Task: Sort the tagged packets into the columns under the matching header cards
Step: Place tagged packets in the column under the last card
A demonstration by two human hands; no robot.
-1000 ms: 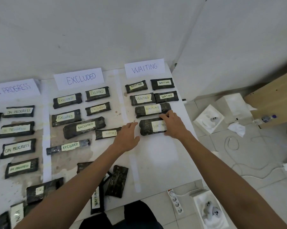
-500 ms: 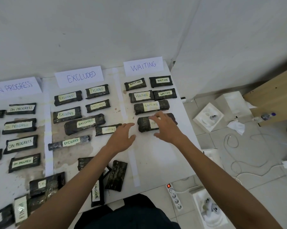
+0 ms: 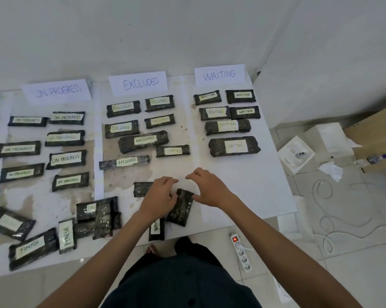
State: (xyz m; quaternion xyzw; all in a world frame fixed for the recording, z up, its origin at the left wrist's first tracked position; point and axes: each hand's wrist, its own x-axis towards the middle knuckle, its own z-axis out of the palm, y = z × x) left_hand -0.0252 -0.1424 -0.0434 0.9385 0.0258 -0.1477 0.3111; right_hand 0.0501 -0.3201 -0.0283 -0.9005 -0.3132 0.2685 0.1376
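Between left hand point(image 3: 160, 196), curled against its left edge, hold unclear, and empty loose-fingered right hand point(image 3: 209, 188): glossy black plastic-wrapped packet point(image 3: 181, 210), long axis running near-to-far, left hand nearer.

Along the far edge of the desk point(image 3: 243, 196) you have the ON PROGRESS card point(image 3: 56, 91) left, the EXCLUDED card point(image 3: 138, 82) middle and the WAITING card point(image 3: 219, 74) right. Tagged packets point(image 3: 234, 146) lie in columns under each card. The unsorted heap point(image 3: 96, 216) sits at your near edge, left of a tilted packet point(image 3: 181, 210) directly before you. The power strip point(image 3: 242, 252) lies on the floor point(image 3: 343, 274), right of the desk.
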